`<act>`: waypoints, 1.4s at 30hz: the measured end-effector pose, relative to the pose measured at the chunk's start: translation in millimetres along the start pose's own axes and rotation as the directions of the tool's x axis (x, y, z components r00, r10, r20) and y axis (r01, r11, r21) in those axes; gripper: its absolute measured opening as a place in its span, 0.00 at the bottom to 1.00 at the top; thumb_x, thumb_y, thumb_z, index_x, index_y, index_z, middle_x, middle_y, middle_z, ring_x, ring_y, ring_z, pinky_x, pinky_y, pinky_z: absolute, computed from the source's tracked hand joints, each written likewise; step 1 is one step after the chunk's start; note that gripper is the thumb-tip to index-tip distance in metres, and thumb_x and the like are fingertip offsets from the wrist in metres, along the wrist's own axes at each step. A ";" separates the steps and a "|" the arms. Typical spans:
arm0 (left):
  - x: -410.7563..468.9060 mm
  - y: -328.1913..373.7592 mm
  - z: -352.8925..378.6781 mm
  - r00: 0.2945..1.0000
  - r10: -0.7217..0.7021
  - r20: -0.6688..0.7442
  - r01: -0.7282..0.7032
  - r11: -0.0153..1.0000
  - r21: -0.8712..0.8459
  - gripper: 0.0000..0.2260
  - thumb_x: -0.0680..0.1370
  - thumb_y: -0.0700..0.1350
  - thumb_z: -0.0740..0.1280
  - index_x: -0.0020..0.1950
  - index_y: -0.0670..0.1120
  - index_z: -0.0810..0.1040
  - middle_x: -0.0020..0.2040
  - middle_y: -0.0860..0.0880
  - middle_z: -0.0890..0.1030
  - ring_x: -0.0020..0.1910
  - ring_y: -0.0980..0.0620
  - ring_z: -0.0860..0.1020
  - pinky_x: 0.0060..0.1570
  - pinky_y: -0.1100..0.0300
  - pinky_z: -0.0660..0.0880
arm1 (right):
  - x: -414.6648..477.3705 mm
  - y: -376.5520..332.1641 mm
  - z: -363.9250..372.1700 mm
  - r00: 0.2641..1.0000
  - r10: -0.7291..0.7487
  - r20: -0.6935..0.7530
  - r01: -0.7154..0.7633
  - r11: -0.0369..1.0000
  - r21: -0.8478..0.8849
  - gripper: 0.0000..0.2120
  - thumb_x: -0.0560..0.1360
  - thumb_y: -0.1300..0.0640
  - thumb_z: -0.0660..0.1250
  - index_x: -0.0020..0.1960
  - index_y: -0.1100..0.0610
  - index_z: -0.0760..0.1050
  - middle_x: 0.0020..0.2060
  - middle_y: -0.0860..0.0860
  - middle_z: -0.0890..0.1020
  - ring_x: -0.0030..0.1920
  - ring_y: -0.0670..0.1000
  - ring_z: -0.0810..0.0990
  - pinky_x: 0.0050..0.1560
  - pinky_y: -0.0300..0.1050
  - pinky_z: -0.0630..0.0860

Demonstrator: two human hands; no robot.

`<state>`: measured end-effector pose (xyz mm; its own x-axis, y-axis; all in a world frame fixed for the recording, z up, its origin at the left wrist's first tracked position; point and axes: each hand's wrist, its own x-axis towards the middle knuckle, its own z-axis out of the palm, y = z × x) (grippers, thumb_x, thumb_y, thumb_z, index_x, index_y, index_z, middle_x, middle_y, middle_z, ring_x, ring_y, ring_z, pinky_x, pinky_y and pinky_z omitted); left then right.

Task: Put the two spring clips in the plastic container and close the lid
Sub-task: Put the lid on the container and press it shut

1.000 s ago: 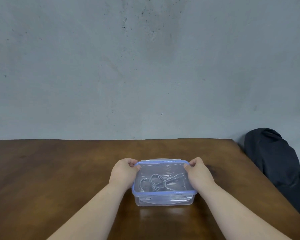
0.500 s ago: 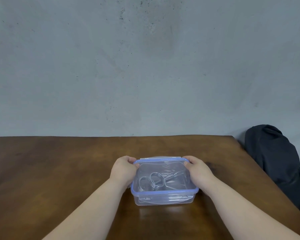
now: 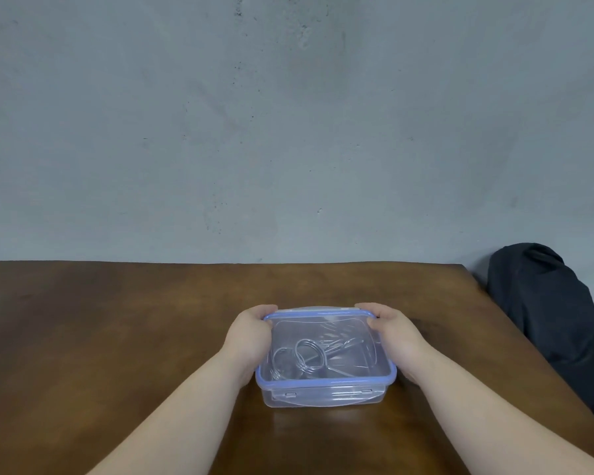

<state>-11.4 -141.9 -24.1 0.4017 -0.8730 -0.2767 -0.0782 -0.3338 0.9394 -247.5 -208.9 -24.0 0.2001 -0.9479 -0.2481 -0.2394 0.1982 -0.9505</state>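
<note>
A clear plastic container (image 3: 323,397) stands on the brown wooden table (image 3: 117,337). Its transparent lid (image 3: 326,381) with a blue rim lies flat on top. Through the lid I see two metal spring clips (image 3: 306,358) with round wire loops lying inside. My left hand (image 3: 251,334) grips the lid's left side and far left corner, thumb on top. My right hand (image 3: 396,337) grips the right side and far right corner the same way. The front latch flap is down against the container's front wall.
A dark bag or piece of cloth (image 3: 549,323) lies off the table's right edge. A grey concrete wall (image 3: 288,132) rises just behind the table's far edge.
Both hands have slid slightly toward the lid's far corners. The view has shifted a little; the container stays in place.
</note>
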 end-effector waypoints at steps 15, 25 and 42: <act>-4.2 -3.2 -12.9 0.893 0.259 0.367 -0.423 0.761 0.492 0.35 0.76 0.55 0.67 0.80 0.51 0.58 0.81 0.56 0.49 0.80 0.54 0.47 0.76 0.52 0.55 | 11.6 16.6 -6.6 0.959 -0.189 0.211 0.200 0.979 -0.029 0.21 0.81 0.63 0.60 0.70 0.46 0.74 0.73 0.44 0.73 0.75 0.49 0.67 0.76 0.57 0.64; -26.5 14.7 -3.9 0.815 0.126 0.566 -0.578 0.104 0.809 0.58 0.60 0.69 0.70 0.81 0.50 0.43 0.82 0.50 0.45 0.80 0.49 0.40 0.75 0.49 0.61 | -3.9 -19.3 -2.1 0.870 -0.156 0.468 0.492 0.336 -0.803 0.50 0.65 0.27 0.68 0.79 0.48 0.55 0.75 0.47 0.64 0.76 0.52 0.58 0.77 0.54 0.57; -45.4 -3.2 -6.2 0.809 0.260 0.527 -0.587 0.306 0.750 0.52 0.68 0.60 0.71 0.81 0.51 0.41 0.82 0.55 0.38 0.79 0.55 0.35 0.78 0.55 0.52 | -48.4 3.2 1.6 0.860 -0.216 0.462 0.509 0.412 -0.756 0.50 0.69 0.48 0.72 0.82 0.49 0.46 0.81 0.39 0.39 0.76 0.40 0.27 0.72 0.41 0.65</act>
<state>-23.7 -99.0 -13.3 -0.1763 -0.9805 -0.0866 -0.9437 0.1433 0.2982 -256.5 -162.0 -15.3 0.6626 -0.7430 -0.0944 -0.7146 -0.5895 -0.3765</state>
